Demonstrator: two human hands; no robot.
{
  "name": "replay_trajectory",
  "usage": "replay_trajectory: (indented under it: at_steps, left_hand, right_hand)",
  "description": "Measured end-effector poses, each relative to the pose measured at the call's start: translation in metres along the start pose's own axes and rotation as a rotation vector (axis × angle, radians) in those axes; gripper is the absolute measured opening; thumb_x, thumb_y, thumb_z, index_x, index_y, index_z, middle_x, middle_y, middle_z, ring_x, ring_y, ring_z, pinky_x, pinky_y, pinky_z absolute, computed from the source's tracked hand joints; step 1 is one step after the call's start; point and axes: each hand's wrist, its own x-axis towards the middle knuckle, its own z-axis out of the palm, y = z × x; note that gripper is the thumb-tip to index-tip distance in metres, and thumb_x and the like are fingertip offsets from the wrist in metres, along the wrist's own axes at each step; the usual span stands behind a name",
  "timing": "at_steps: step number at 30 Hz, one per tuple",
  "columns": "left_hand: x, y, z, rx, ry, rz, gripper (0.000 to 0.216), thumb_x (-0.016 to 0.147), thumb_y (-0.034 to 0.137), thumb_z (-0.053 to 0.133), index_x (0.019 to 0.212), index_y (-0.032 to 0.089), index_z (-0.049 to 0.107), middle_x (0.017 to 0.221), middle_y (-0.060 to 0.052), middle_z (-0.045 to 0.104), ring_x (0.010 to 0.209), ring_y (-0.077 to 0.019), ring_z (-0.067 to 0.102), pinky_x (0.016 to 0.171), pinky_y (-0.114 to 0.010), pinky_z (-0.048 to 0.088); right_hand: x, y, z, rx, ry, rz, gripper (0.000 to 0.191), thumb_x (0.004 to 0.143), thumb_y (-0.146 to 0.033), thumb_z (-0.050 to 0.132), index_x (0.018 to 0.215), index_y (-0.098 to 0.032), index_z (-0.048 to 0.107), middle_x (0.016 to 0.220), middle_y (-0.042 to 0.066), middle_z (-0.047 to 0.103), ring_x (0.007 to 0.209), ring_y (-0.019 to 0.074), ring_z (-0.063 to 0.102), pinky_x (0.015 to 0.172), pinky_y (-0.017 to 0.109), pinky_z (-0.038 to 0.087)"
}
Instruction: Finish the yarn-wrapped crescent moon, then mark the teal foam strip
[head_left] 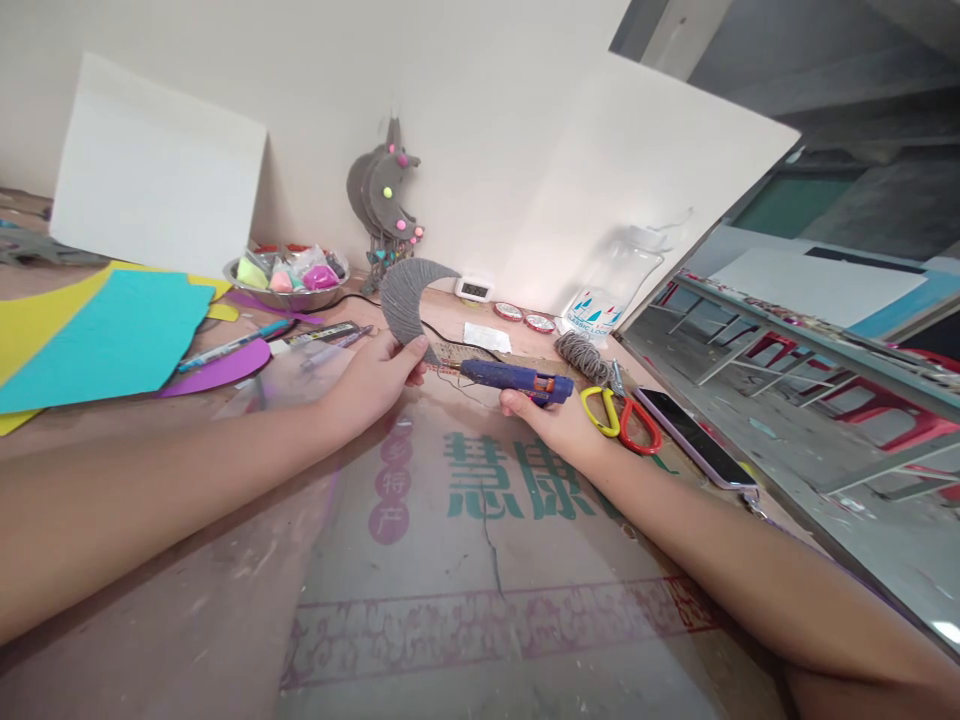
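Observation:
My left hand (pixel 382 375) grips the lower end of a crescent moon (pixel 409 298) wrapped in grey cord, holding it upright above the table. In my right hand (pixel 551 415) is a blue hot glue gun (pixel 502 376), its nozzle pointing left at the moon's lower tip. Whether the nozzle touches the moon, I cannot tell. A loose strand of cord hangs below the nozzle. To the right of the glue gun lies a bundle of grey cord (pixel 581 355), with scissors (pixel 621 415) with yellow and red handles close to my right wrist.
A phone (pixel 697 437) lies at the right edge. Behind are a plastic jar (pixel 615 285), a small digital clock (pixel 473 289) and a metal bowl (pixel 300 298) of coloured clay packs. A decorated moon (pixel 386 190) hangs on the wall. Coloured sheets (pixel 105 335) cover the left side.

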Motion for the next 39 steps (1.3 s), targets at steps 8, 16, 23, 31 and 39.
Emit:
replay_trajectory:
  at_steps: [8,16,23,31,39]
  left_hand:
    - [-0.001,0.001,-0.001,0.03,-0.002,0.015,0.03,0.087,0.037,0.045,0.064,0.02,0.051,0.065,0.0,0.057,0.066,-0.0158,0.055,0.066,-0.028,0.044]
    - [0.0,-0.001,0.0,0.01,-0.009,0.025,0.028,0.087,0.039,0.046,0.066,0.02,0.05,0.065,0.0,0.057,0.065,-0.0153,0.055,0.065,-0.027,0.043]
    - [0.0,-0.001,-0.001,0.0,-0.011,0.009,0.027,0.087,0.037,0.046,0.067,0.019,0.051,0.066,0.0,0.057,0.065,-0.0144,0.054,0.064,-0.025,0.042]
    - [0.002,-0.004,0.0,-0.023,-0.024,0.018,0.028,0.088,0.037,0.046,0.067,0.019,0.051,0.065,0.001,0.057,0.063,-0.0138,0.054,0.064,-0.026,0.041]
    - [0.003,-0.007,0.001,-0.067,-0.02,0.031,0.029,0.087,0.038,0.047,0.066,0.019,0.05,0.063,0.0,0.056,0.061,-0.0137,0.052,0.063,-0.027,0.041]
  right_hand:
    - [0.0,0.002,0.001,0.03,-0.021,-0.002,0.031,0.082,-0.049,0.057,0.075,-0.02,0.064,0.064,0.002,0.065,0.067,0.0188,0.062,0.065,0.031,0.051]
    - [0.0,0.008,0.002,0.026,0.0,-0.002,0.03,0.082,-0.049,0.058,0.087,-0.02,0.067,0.07,0.004,0.067,0.077,0.0222,0.065,0.068,0.033,0.053]
    - [0.0,0.008,0.003,0.016,0.028,-0.021,0.031,0.08,-0.05,0.06,0.092,-0.022,0.066,0.073,0.004,0.068,0.085,0.025,0.065,0.069,0.035,0.053]
    - [0.0,0.008,0.004,0.013,0.032,-0.052,0.029,0.081,-0.046,0.06,0.094,-0.022,0.067,0.086,0.004,0.071,0.09,0.0248,0.065,0.077,0.037,0.054]
    - [0.002,0.011,0.005,0.005,0.026,-0.114,0.034,0.083,-0.042,0.059,0.11,-0.022,0.066,0.109,0.004,0.07,0.103,0.0241,0.064,0.097,0.04,0.048]
